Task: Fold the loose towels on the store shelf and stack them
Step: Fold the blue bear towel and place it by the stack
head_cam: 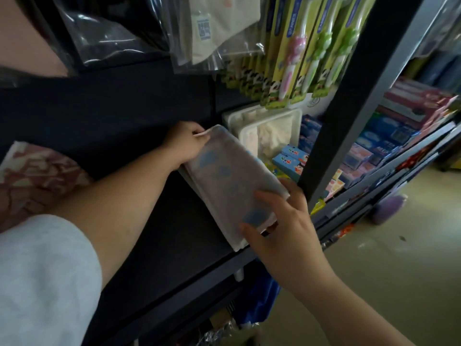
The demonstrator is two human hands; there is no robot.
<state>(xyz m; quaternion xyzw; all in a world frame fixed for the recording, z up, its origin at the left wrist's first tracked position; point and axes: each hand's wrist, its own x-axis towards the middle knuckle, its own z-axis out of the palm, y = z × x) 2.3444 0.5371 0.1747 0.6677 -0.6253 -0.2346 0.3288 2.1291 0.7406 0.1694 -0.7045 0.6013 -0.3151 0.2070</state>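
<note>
Pale, blue-printed cloth: the folded towel (229,178) lies slantwise at centre frame on the dark shelf (162,233), seemingly atop other white layers. The left hand (189,138) pinches its far corner; the right hand (282,221) clasps the near end, fingers on top. Folding looks finished, so this is likely the stacking step; next, the edges need squaring before both hands let go. Pink patterned cloth (37,176) waits at left. Toothbrush packs (311,46) hang at upper right; beige floor (399,258) shows at lower right.
</note>
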